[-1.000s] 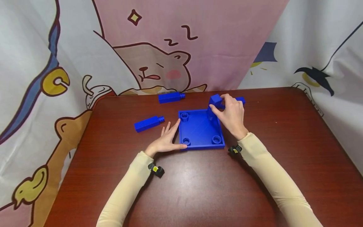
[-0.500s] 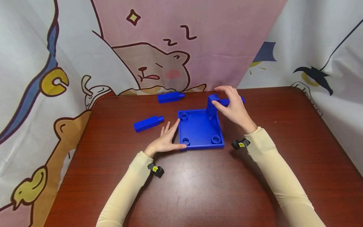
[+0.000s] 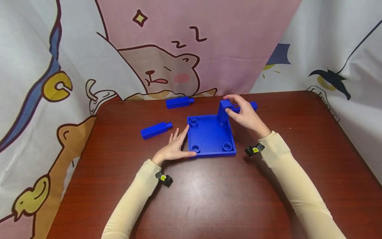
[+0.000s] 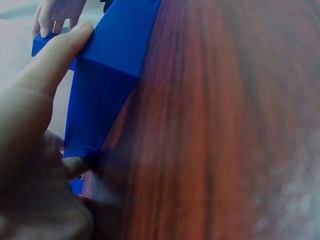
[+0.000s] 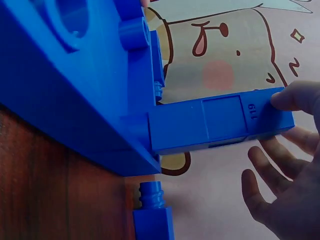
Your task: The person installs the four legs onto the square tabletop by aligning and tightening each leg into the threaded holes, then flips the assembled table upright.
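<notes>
A blue square toy tabletop [image 3: 210, 134] lies with its raised rim and round sockets facing up. In its far right corner a square blue leg [image 5: 200, 122] stands upright, its lower end in the socket. My right hand [image 3: 247, 116] pinches the leg's top between thumb and fingers; the right wrist view shows the thumb [image 5: 292, 96] on its numbered face. At the near left corner my left hand [image 3: 173, 149] braces the tabletop, thumb along the front side and straight index finger against the left side. The left wrist view shows that thumb [image 4: 60, 55] over the edge.
Two loose blue legs with threaded ends lie to the left, one nearer [image 3: 156, 130] and one at the back edge [image 3: 179, 102]. Another leg [image 3: 253, 106] lies behind my right hand. A printed curtain [image 3: 226, 49] hangs behind the brown table [image 3: 203, 196].
My right hand's fingers came off the upright leg and spread, the wrist swinging right, then they came back onto its top. The left hand and tabletop have stayed put.
</notes>
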A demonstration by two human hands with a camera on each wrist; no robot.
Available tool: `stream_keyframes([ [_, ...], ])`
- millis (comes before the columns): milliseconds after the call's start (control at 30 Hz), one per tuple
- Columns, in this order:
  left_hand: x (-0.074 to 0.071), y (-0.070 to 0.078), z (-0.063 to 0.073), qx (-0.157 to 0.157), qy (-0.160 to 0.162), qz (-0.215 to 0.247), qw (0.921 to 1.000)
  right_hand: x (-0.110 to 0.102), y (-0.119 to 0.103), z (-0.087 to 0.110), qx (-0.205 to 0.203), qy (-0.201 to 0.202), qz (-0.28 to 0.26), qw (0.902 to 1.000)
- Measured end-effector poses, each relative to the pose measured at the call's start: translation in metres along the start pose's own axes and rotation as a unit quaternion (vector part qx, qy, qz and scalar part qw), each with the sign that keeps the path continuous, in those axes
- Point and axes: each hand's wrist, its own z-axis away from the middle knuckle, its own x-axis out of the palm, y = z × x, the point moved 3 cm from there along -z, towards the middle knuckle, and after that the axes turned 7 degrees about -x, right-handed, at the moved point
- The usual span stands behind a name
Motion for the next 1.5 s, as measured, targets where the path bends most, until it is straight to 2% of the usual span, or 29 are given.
stream_keyframes([
  [233,0.001,-0.001,-0.001,-0.001,-0.003,0.001,1.0000,0.003,-0.005,0.006,0.017,0.074,0.015,0.9970],
  [433,0.000,-0.001,0.000,0.004,-0.001,0.002,1.0000,0.010,-0.009,0.010,0.071,0.124,0.068,0.9875],
  [633,0.001,0.000,-0.001,0.006,-0.003,0.000,1.0000,0.014,-0.012,0.012,0.110,0.143,0.086,0.9799],
  [733,0.001,0.000,-0.002,0.006,-0.004,-0.001,1.0000,0.013,-0.013,0.012,0.120,0.115,0.073,0.9833],
  [833,0.000,0.000,-0.001,0.006,-0.003,0.000,1.0000,0.010,-0.014,0.010,0.116,0.055,0.053,0.9903],
  [967,0.000,-0.001,-0.001,0.006,-0.003,0.002,1.0000,0.003,-0.015,0.005,0.091,-0.025,0.021,0.9953],
  [1100,0.000,-0.001,-0.002,0.007,-0.002,-0.002,1.0000,-0.004,-0.016,-0.003,0.051,-0.075,-0.007,0.9958],
  [1200,0.000,-0.001,-0.002,0.003,-0.001,-0.004,1.0000,-0.008,-0.017,-0.008,0.014,-0.102,-0.022,0.9945],
  [1300,0.000,-0.001,-0.002,0.000,-0.001,-0.004,1.0000,-0.010,-0.016,-0.010,0.005,-0.121,-0.033,0.9921],
  [1400,0.000,-0.001,-0.001,-0.003,-0.002,-0.003,1.0000,-0.010,-0.012,-0.010,0.037,-0.123,-0.045,0.9907],
  [1500,-0.001,0.000,0.000,-0.004,-0.003,-0.004,1.0000,-0.008,-0.006,-0.008,0.087,-0.092,-0.058,0.9902],
])
